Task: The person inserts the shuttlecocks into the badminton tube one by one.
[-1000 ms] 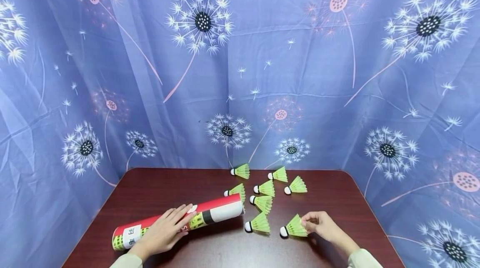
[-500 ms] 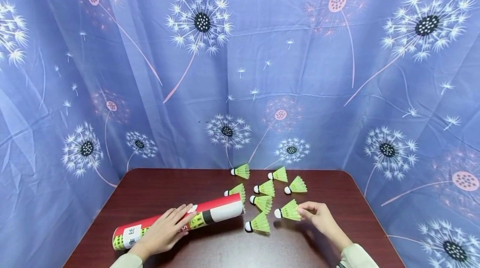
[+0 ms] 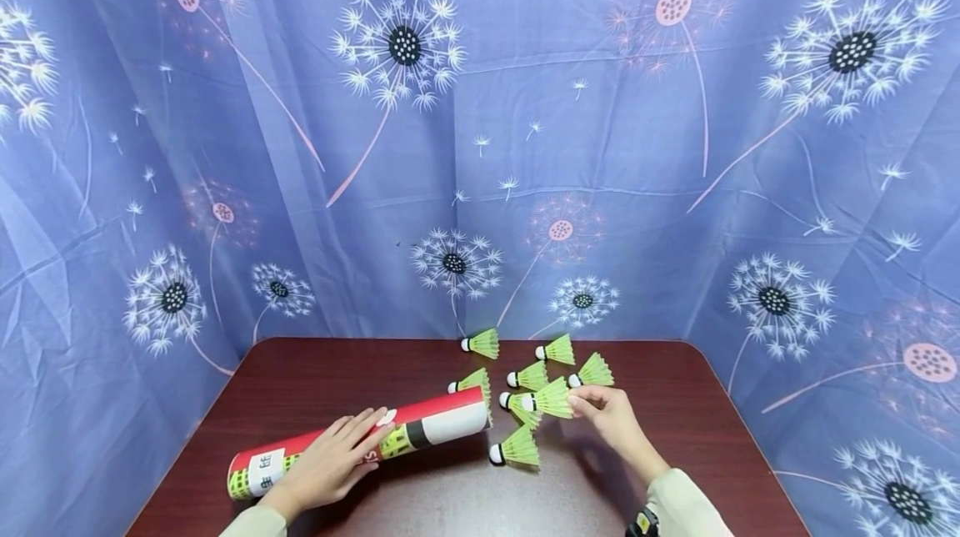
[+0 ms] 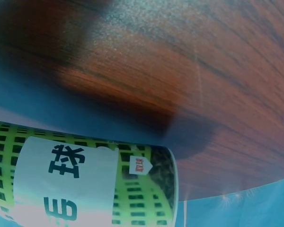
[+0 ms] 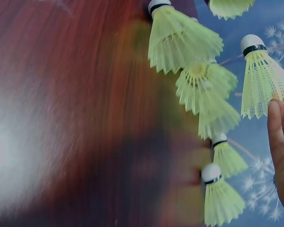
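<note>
My right hand (image 3: 611, 420) pinches a yellow-green shuttlecock (image 3: 549, 399) by its skirt rim, with the white cork pointing left. In the right wrist view this shuttlecock (image 5: 262, 78) is apart from the others, held at its skirt edge by the fingertips (image 5: 274, 111). My left hand (image 3: 333, 458) rests on a red, white and green shuttlecock tube (image 3: 442, 416), its fingers laid fairly straight across the top. The left wrist view shows the tube's labelled end (image 4: 66, 179), but no fingers. In the head view the held shuttlecock partly covers another shuttlecock (image 3: 517, 410).
Several more shuttlecocks lie on the dark red-brown table (image 3: 315, 370), such as a near one (image 3: 517, 447) and a far one (image 3: 482, 343). One shuttlecock (image 3: 471, 380) is partly hidden behind the tube. A blue dandelion-patterned curtain (image 3: 480, 145) encloses the table's back and sides.
My right hand has lifted the pinched shuttlecock and carried it left and away from me, over the others. The left hand stays on the tube, which has barely shifted.
</note>
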The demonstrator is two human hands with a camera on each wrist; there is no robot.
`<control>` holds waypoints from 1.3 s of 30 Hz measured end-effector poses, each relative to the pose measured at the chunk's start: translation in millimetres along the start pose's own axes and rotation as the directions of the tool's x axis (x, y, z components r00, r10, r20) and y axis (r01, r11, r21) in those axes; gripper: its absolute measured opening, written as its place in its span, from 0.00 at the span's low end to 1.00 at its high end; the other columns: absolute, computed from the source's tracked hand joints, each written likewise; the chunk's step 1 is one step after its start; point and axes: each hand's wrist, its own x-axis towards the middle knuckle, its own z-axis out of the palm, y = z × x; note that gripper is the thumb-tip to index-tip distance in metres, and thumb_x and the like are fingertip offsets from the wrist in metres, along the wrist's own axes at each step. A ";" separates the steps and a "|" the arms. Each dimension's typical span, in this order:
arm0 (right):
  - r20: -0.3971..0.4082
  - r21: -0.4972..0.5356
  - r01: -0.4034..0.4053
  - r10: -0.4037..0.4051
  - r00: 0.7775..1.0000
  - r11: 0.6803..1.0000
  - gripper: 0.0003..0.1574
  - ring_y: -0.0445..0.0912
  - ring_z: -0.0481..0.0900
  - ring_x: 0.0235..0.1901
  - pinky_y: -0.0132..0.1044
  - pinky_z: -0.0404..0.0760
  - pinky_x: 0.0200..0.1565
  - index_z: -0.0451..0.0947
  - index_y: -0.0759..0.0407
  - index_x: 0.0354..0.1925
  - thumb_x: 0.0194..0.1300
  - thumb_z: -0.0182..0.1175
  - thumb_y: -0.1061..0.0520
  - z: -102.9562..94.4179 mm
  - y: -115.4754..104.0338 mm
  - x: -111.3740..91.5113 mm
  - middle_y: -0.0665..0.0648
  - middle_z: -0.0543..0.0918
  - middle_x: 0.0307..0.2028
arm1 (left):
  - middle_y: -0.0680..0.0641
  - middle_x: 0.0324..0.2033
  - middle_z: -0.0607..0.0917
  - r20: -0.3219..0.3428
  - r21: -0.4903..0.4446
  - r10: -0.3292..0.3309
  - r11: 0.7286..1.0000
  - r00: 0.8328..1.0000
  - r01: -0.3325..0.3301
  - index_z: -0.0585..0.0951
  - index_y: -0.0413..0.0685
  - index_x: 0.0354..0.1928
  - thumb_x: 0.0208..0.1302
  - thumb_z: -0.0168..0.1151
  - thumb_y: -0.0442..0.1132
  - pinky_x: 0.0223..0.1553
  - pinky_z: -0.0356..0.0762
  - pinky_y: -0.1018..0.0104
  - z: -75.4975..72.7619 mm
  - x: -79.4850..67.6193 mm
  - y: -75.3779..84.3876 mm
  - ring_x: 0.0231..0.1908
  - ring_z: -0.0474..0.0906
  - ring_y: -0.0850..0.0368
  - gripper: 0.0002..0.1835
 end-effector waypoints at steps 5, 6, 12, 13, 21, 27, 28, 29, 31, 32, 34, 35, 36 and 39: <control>0.003 0.032 -0.031 0.031 1.000 0.999 0.06 0.38 0.82 0.26 0.42 0.84 0.32 0.82 0.74 0.35 0.59 0.64 0.69 14.9 -3.2 6.1 0.67 0.85 0.29 | 0.39 0.65 0.70 -0.002 -0.001 0.006 1.000 1.000 -0.006 0.66 0.48 0.70 0.54 0.68 0.48 0.52 0.71 0.51 -0.5 0.6 1.2 0.59 0.72 0.44 0.41; 0.007 0.040 -0.022 0.022 1.000 0.999 0.06 0.39 0.82 0.26 0.43 0.84 0.32 0.82 0.74 0.35 0.59 0.63 0.69 17.9 -3.6 7.1 0.68 0.85 0.30 | 0.39 0.65 0.70 -0.006 -0.002 0.008 1.000 1.000 -0.008 0.67 0.48 0.70 0.55 0.67 0.48 0.52 0.71 0.51 -0.5 0.8 1.6 0.58 0.72 0.44 0.40; 0.029 0.090 0.016 -0.019 0.999 0.996 0.06 0.42 0.83 0.26 0.47 0.84 0.32 0.81 0.76 0.35 0.59 0.63 0.70 35.7 -7.3 10.8 0.71 0.84 0.29 | 0.39 0.65 0.70 -0.015 -0.010 -0.001 1.000 1.000 0.001 0.67 0.49 0.70 0.57 0.65 0.48 0.54 0.68 0.54 -0.1 3.7 3.3 0.59 0.72 0.45 0.38; 0.028 0.094 0.016 -0.019 0.999 0.995 0.07 0.42 0.83 0.26 0.47 0.84 0.32 0.81 0.76 0.35 0.59 0.63 0.70 38.7 -7.6 11.1 0.71 0.84 0.29 | 0.39 0.65 0.70 -0.016 -0.011 -0.002 1.000 1.000 0.002 0.67 0.49 0.70 0.56 0.66 0.48 0.54 0.68 0.54 0.0 4.1 3.4 0.59 0.72 0.45 0.39; 0.049 0.074 0.004 -0.007 0.999 0.997 0.06 0.37 0.80 0.25 0.36 0.82 0.30 0.83 0.73 0.34 0.59 0.64 0.67 57.6 -7.3 13.2 0.67 0.84 0.27 | 0.38 0.65 0.70 -0.002 -0.012 0.005 1.000 1.000 -0.005 0.66 0.48 0.70 0.60 0.63 0.50 0.53 0.70 0.52 1.9 4.2 3.1 0.59 0.71 0.45 0.37; 0.058 0.064 0.020 -0.024 0.998 0.998 0.06 0.35 0.79 0.25 0.37 0.82 0.30 0.83 0.72 0.34 0.59 0.64 0.67 68.8 -7.4 13.8 0.65 0.85 0.27 | 0.40 0.67 0.68 0.007 -0.003 -0.006 1.000 1.000 0.006 0.65 0.49 0.71 0.55 0.67 0.49 0.55 0.67 0.55 3.0 4.2 3.2 0.61 0.70 0.47 0.41; 0.060 0.056 0.031 -0.034 0.998 0.998 0.06 0.35 0.79 0.25 0.38 0.82 0.29 0.83 0.72 0.34 0.59 0.64 0.67 70.7 -7.2 13.9 0.65 0.85 0.26 | 0.41 0.67 0.67 0.007 0.000 -0.008 1.000 1.000 0.008 0.65 0.50 0.71 0.55 0.67 0.49 0.56 0.67 0.55 3.1 4.4 3.3 0.61 0.70 0.47 0.41; 0.061 0.049 0.039 -0.042 0.997 0.998 0.06 0.36 0.79 0.25 0.39 0.82 0.29 0.84 0.72 0.34 0.58 0.65 0.67 72.7 -7.4 14.0 0.65 0.85 0.26 | 0.42 0.68 0.67 0.008 0.002 -0.008 1.000 1.000 0.008 0.65 0.50 0.71 0.54 0.68 0.49 0.56 0.66 0.55 3.2 4.6 3.4 0.61 0.70 0.47 0.42; 0.062 0.051 0.034 -0.037 0.997 0.998 0.06 0.36 0.79 0.24 0.40 0.82 0.28 0.84 0.72 0.34 0.58 0.65 0.67 76.3 -9.0 13.9 0.65 0.85 0.25 | 0.43 0.69 0.65 0.011 0.000 -0.013 1.000 1.000 0.013 0.64 0.51 0.71 0.54 0.68 0.49 0.56 0.66 0.55 3.4 4.9 3.6 0.62 0.69 0.47 0.42; 0.064 0.053 0.029 -0.032 0.997 0.998 0.06 0.36 0.78 0.24 0.40 0.82 0.28 0.83 0.72 0.34 0.58 0.65 0.67 78.0 -9.9 13.9 0.65 0.85 0.25 | 0.43 0.69 0.64 0.012 0.000 -0.014 1.000 1.000 0.014 0.64 0.51 0.71 0.54 0.68 0.49 0.57 0.66 0.55 3.3 5.1 3.6 0.62 0.69 0.47 0.42; 0.066 0.065 0.010 -0.014 0.998 0.998 0.07 0.36 0.79 0.23 0.38 0.82 0.27 0.83 0.73 0.34 0.58 0.65 0.67 80.6 -12.1 14.0 0.65 0.84 0.25 | 0.42 0.69 0.66 0.002 -0.005 -0.010 1.000 1.000 0.010 0.65 0.50 0.71 0.53 0.69 0.48 0.56 0.67 0.55 2.9 5.9 3.7 0.61 0.70 0.47 0.42; 0.069 0.076 -0.003 -0.002 0.998 0.997 0.07 0.36 0.78 0.23 0.36 0.81 0.27 0.83 0.74 0.34 0.58 0.65 0.67 81.6 -13.5 14.2 0.66 0.84 0.25 | 0.42 0.68 0.66 0.001 -0.010 -0.010 1.000 1.000 0.010 0.65 0.50 0.71 0.53 0.69 0.48 0.56 0.66 0.55 2.6 6.1 3.8 0.61 0.70 0.47 0.42; 0.074 0.084 -0.012 0.006 0.997 0.996 0.08 0.36 0.78 0.23 0.35 0.81 0.27 0.83 0.74 0.34 0.58 0.65 0.67 82.4 -14.7 14.5 0.66 0.84 0.25 | 0.41 0.67 0.67 0.001 -0.012 -0.010 1.000 1.000 0.010 0.65 0.50 0.71 0.53 0.69 0.48 0.56 0.66 0.55 2.3 6.3 3.8 0.61 0.70 0.47 0.42; 0.093 0.107 -0.019 0.009 0.996 0.994 0.08 0.37 0.78 0.22 0.35 0.80 0.26 0.82 0.76 0.35 0.59 0.64 0.68 85.0 -14.3 15.0 0.68 0.83 0.24 | 0.39 0.66 0.69 -0.005 -0.012 -0.001 1.000 1.000 0.001 0.65 0.49 0.71 0.53 0.69 0.48 0.55 0.66 0.55 1.2 6.5 4.3 0.60 0.71 0.46 0.42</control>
